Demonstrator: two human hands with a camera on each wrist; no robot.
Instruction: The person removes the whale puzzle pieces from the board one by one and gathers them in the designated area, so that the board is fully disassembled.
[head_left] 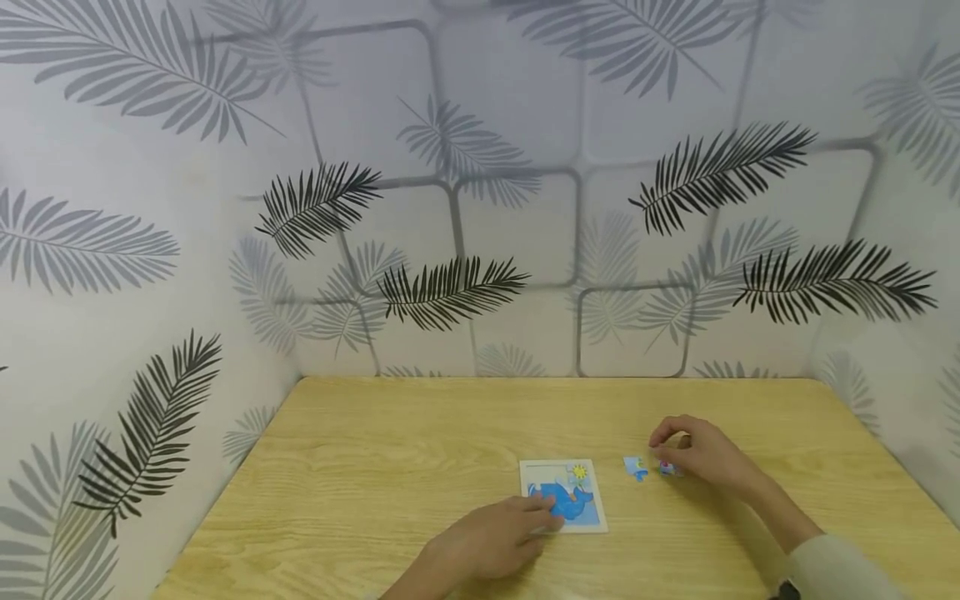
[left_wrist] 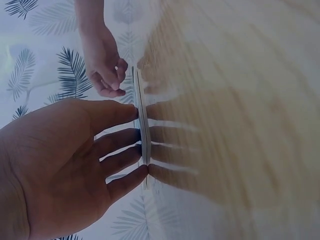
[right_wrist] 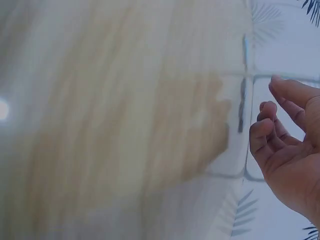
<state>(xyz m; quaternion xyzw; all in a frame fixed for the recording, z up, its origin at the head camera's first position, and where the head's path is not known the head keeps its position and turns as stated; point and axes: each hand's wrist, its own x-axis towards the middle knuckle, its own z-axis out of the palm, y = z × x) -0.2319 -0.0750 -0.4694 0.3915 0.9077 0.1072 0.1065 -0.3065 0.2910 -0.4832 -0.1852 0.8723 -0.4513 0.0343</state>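
Note:
A small white-framed puzzle board (head_left: 588, 527) with a blue dolphin-like animal and a yellow sun lies on the table. The fingers of my left hand (head_left: 498, 533) rest on its left part; the left wrist view shows the fingertips spread along the thin board (left_wrist: 145, 135). To the right of the board lies a loose blue puzzle piece (head_left: 636, 467). Beside that piece is another loose puzzle piece (head_left: 667, 468), partly hidden by my right hand (head_left: 701, 454). The right hand hovers over it with loosely bent fingers (right_wrist: 260, 135), nothing visible between them.
Both hands work over a light wood-grain table (head_left: 360, 467). A pale wall covering (head_left: 517, 233) with feather-like leaves and grey lines stands behind the table's far edge and along its sides. A dark item (head_left: 786, 590) shows at the right wrist, by a light sleeve (head_left: 840, 567).

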